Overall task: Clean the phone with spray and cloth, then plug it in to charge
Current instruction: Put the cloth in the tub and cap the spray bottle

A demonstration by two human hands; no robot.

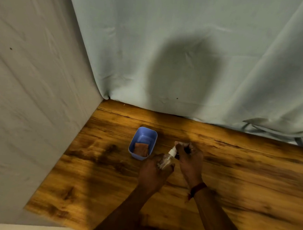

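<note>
My left hand (pixel 154 169) is wrapped around the clear spray bottle (pixel 165 161), held tilted above the bench (pixel 251 177) near its back-left corner. My right hand (pixel 191 160) is curled by the white nozzle (pixel 173 151), fingertips on it. Just left sits a blue tub (pixel 136 141) holding a folded orange cloth (pixel 141 149).

No text, label, brand, number or sign can be read anywhere in the view; the picture is blurred, and no lettering is made out.
</note>
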